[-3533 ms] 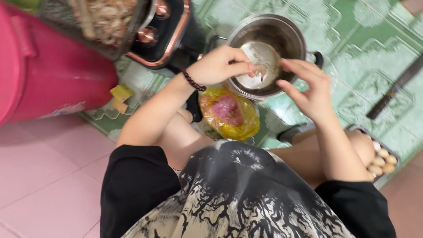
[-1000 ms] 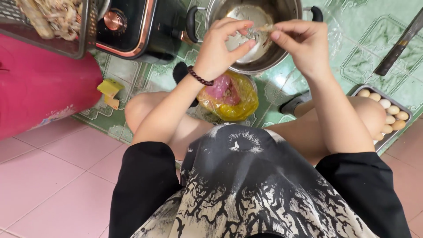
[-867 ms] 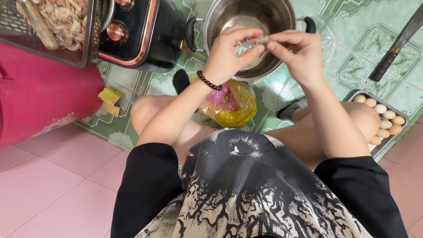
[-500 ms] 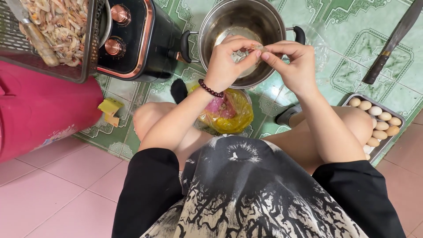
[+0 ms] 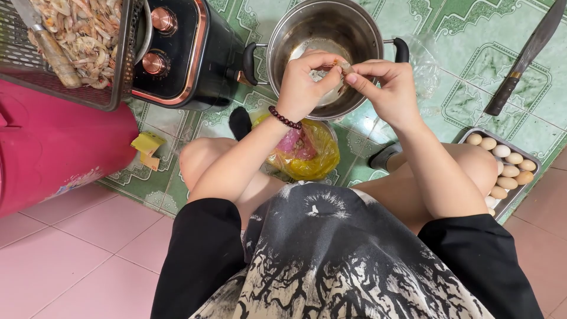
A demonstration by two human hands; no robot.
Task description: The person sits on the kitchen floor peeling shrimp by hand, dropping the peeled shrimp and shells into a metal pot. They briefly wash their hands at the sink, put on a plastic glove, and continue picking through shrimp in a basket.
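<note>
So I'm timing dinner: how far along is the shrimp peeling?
Done: a few pale pieces lie in the steel pot. In hand: left hand and right hand pinch one small shrimp over it. Left: the wire basket holds a heap of shrimp.

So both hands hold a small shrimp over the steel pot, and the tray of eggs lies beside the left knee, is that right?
Not quite. In the head view the tray of eggs lies beside the right knee. Both the left hand and right hand do hold the shrimp over the steel pot.
</note>
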